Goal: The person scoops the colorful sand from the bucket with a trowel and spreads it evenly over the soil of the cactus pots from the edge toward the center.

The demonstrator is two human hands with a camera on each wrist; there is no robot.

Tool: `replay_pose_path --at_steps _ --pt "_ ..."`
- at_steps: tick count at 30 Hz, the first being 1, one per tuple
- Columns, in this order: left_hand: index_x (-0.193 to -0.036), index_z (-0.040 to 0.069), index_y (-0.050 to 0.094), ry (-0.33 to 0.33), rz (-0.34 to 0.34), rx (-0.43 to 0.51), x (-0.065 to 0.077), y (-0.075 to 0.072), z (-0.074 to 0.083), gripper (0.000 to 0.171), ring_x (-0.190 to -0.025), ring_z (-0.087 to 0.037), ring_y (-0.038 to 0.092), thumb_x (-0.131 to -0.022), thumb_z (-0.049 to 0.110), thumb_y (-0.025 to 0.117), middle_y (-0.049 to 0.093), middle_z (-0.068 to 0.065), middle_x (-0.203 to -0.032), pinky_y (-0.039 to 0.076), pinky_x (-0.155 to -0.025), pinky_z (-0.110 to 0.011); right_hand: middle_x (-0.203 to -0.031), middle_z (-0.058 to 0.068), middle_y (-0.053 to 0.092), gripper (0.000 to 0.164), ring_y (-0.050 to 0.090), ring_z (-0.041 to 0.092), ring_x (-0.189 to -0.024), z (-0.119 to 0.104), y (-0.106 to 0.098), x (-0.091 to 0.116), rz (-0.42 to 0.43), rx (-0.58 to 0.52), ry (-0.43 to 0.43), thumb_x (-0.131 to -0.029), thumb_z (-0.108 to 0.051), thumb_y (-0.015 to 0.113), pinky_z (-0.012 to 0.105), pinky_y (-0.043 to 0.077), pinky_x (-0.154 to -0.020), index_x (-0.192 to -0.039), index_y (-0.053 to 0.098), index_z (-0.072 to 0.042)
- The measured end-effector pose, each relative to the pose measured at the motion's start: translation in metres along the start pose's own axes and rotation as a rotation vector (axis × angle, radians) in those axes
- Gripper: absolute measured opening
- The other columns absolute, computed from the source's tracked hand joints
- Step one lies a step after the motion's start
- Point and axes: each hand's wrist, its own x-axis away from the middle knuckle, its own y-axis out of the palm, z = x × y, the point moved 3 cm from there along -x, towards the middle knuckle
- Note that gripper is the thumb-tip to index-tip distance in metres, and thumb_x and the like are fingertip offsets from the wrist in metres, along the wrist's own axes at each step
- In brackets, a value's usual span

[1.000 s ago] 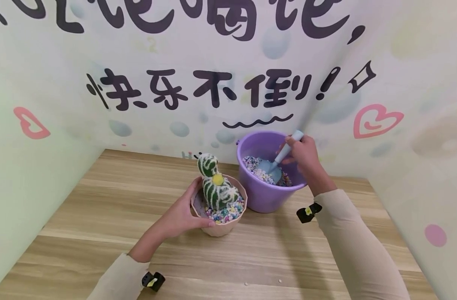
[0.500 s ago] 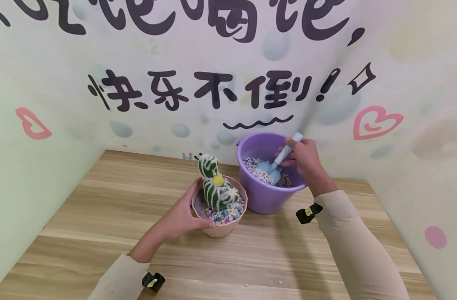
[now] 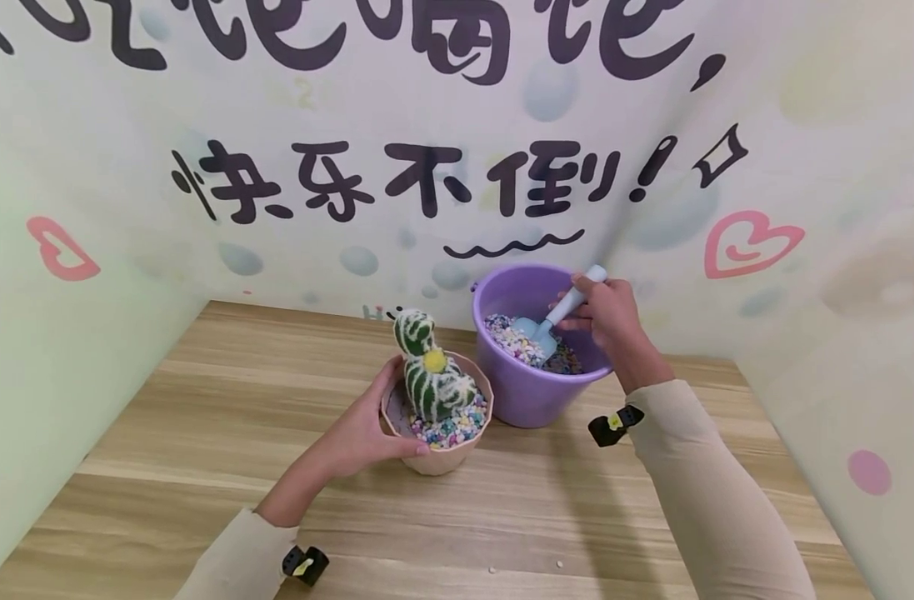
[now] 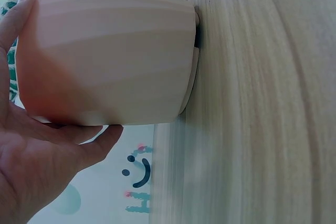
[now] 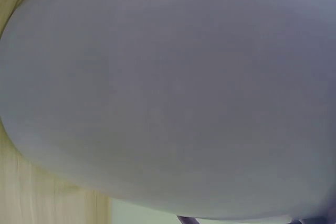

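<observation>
Head view: the pale-blue scoop [image 3: 566, 307] slants into the purple bucket [image 3: 539, 396], its blade among the small coloured pebbles [image 3: 505, 330]. The right hand [image 3: 612, 310] grips the handle above the pebbles; if the wrist twists or the blade is overloaded, the load could slide off the open front. Lifted too low, the blade could also knock the bucket's rim and scatter pebbles. Just beside the bucket stands the pink pot [image 3: 445, 460], upright, with the left hand [image 3: 362, 435] holding it, thumb at the near side and fingers behind. Too firm a push could tip it or shove it into the bucket. Inside, the cactus [image 3: 430, 392] fills the middle, so pebbles poured carelessly could bounce off it. Two pale bits [image 3: 559, 565] lie on the counter [image 3: 464, 517], where any spill would likely end up.
</observation>
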Motion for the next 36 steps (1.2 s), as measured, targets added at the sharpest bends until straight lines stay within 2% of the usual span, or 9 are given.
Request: replay_pose_path --at_steps 6,12,22,30,36 --pt "-0.157 0.011 0.002 0.004 0.003 -0.001 -0.001 0.001 0.001 0.122 -0.147 -0.033 0.017 -0.072 0.029 0.087 0.013 -0.013 -0.162 0.016 -0.118 -0.053 -0.09 0.01 0.068 0.046 0.073 0.021 -0.073 -0.002 -0.001 0.0 0.024 -0.065 0.024 -0.1 -0.022 0.053 0.033 0.059 -0.058 -0.134 0.041 0.007" --pt "-0.157 0.013 0.002 -0.011 0.004 -0.005 -0.002 0.001 0.001 0.122 -0.147 -0.033 0.017 -0.071 0.031 0.087 0.012 -0.012 -0.162 0.016 -0.118 -0.051 -0.085 0.008 0.069 0.04 0.073 0.022 -0.074 -0.004 -0.002 -0.001 0.04 -0.105 0.024 -0.1 -0.023 0.053 0.033 0.059 -0.059 -0.128 0.041 0.003" --pt "-0.157 0.013 0.002 -0.011 -0.001 -0.017 0.0 0.0 0.002 0.122 -0.147 -0.032 0.016 -0.072 0.03 0.087 0.012 -0.012 -0.162 0.015 -0.118 -0.052 -0.09 0.012 0.07 0.041 0.074 0.023 -0.075 -0.004 -0.003 0.0 0.07 -0.151 0.047 -0.101 -0.023 0.052 0.034 0.059 -0.061 -0.131 0.039 0.001" --pt "-0.157 0.011 0.003 -0.005 0.001 -0.019 0.0 0.0 0.002 0.122 -0.147 -0.032 0.017 -0.072 0.03 0.087 0.012 -0.012 -0.162 0.016 -0.118 -0.051 -0.078 0.01 0.072 0.023 0.073 0.023 -0.07 -0.006 -0.005 0.0 0.108 -0.242 0.044 -0.101 -0.021 0.053 0.034 0.059 -0.058 -0.114 0.044 -0.005" --pt "-0.157 0.011 0.003 -0.006 0.003 -0.021 0.0 0.0 0.002 0.122 -0.147 -0.033 0.017 -0.071 0.031 0.087 0.013 -0.012 -0.162 0.016 -0.118 -0.051 -0.076 0.009 0.072 0.019 0.073 0.022 -0.068 -0.011 -0.009 0.001 0.147 -0.278 0.036 -0.1 -0.021 0.054 0.033 0.059 -0.057 -0.111 0.047 -0.007"
